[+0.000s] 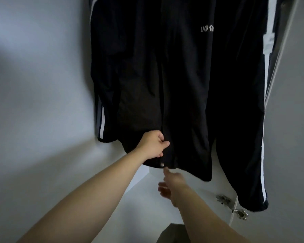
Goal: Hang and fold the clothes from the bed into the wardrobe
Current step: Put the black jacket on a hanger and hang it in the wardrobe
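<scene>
Inside the wardrobe (pixel 33 85): a black jacket (pixel 182 85) with white stripes down its sleeves hangs from above, its top out of frame, between the pale wall on the left and the door panel (pixel 288 137) on the right.
Left hand (pixel 153 146): clenched on the jacket's front edge just above the hem. The thumb lies over the cloth and the fingers curl behind it, with the bare forearm reaching up from the lower left.
Right hand (pixel 172 186): just under the hem and blurred. One finger stretches up to the lower edge beside a small pale snap (pixel 162 164); the other fingers are loose and spread, grasping nothing.
Chest: pale lettering (pixel 206 29), partly lost in a fold and not fully readable.
Tag (pixel 268 41): white, at the upper right beside the striped sleeve.
Right-side sleeve (pixel 249 172): hangs lower than the jacket's body, its cuff near the metal hinges (pixel 223 199) at the door panel's edge.
Bottom edge: a dark olive shape (pixel 172 232) sits beside the right forearm — what it is cannot be told.
</scene>
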